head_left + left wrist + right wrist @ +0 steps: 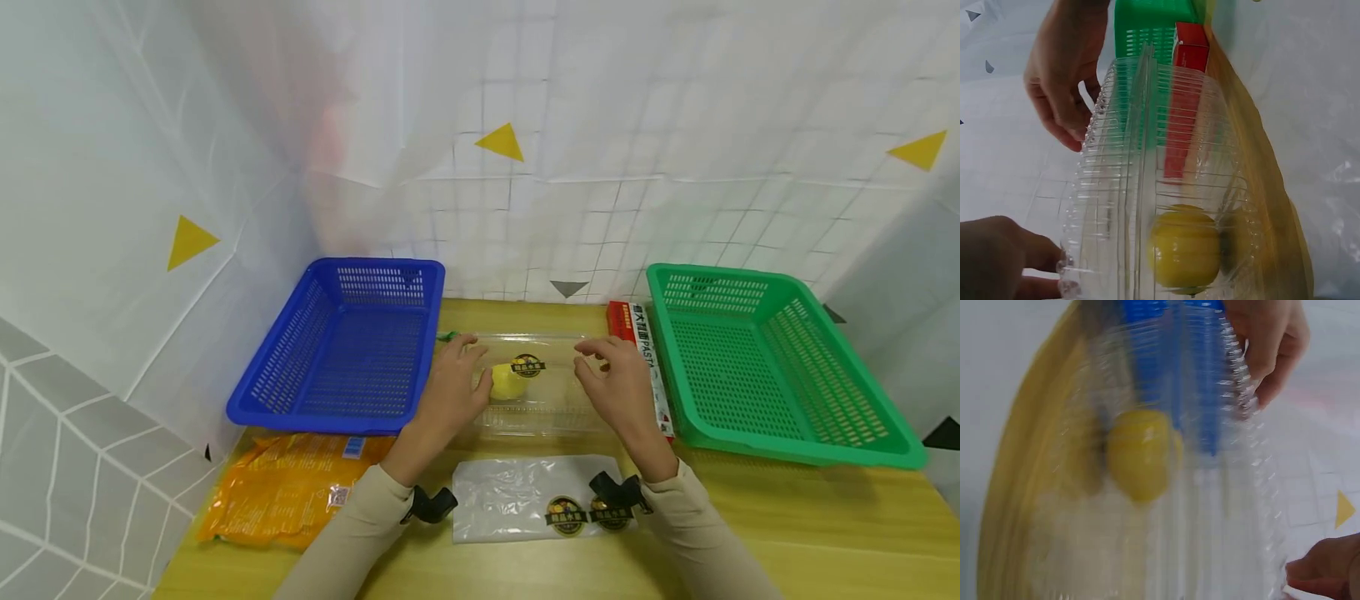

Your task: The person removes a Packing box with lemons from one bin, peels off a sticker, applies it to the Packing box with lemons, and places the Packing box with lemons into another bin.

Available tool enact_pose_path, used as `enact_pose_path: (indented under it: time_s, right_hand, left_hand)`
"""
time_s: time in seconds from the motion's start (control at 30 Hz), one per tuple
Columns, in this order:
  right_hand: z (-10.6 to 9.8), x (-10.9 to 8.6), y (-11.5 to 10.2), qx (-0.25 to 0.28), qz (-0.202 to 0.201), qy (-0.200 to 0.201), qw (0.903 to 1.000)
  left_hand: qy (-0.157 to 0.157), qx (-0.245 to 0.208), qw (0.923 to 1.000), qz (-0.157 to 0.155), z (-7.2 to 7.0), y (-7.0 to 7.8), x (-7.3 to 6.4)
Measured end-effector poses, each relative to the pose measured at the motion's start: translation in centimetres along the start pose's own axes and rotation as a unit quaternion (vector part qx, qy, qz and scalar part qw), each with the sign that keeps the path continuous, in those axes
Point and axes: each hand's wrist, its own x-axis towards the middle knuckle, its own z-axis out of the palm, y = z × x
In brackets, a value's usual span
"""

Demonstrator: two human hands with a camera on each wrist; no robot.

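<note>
A clear plastic clamshell box with ridged sides and a fruit label on its lid stands on the table. Inside lies a yellow lemon, toward the box's left end. My left hand is at the left part of the lid, its thumb and fingers spread apart. At the lid's right part is my right hand, fingers bent and thumb apart from them. In the left wrist view, the fingertips of both hands meet or nearly meet the lid's edge; firm contact cannot be made out.
A blue basket stands at left, a green basket at right. A red and white pasta box leans close to the green one. In front lie an orange packet and a white plastic bag with fruit labels.
</note>
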Motion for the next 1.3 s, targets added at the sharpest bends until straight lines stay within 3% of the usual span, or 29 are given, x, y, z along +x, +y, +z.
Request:
enact_pose_path:
  time_s: [0.17,0.37,1.03,1.3]
  right_hand:
    - [-0.5,-0.4,0.7,-0.034,0.031,-0.055,0.9974]
    - [-0.8,-0.7,1.1,-0.049,0.079,-0.117,0.9887]
    - [-0.4,-0.9,1.6,-0.049,0.082,-0.139,0.9858]
    - [-0.5,-0.8,1.6,-0.050,0.075,-0.138,0.9863]
  left_hand:
    - [-0.043,0.006,0.9990,-0.012,-0.1,0.2,-0.2]
    - [-0.047,0.007,0.9989,-0.001,0.1,0.1,-0.4]
    - [-0.027,-0.017,0.9995,-0.002,0.3,0.2,-0.6]
    - [-0.024,-0.018,0.9994,-0.017,0.1,0.4,-0.5]
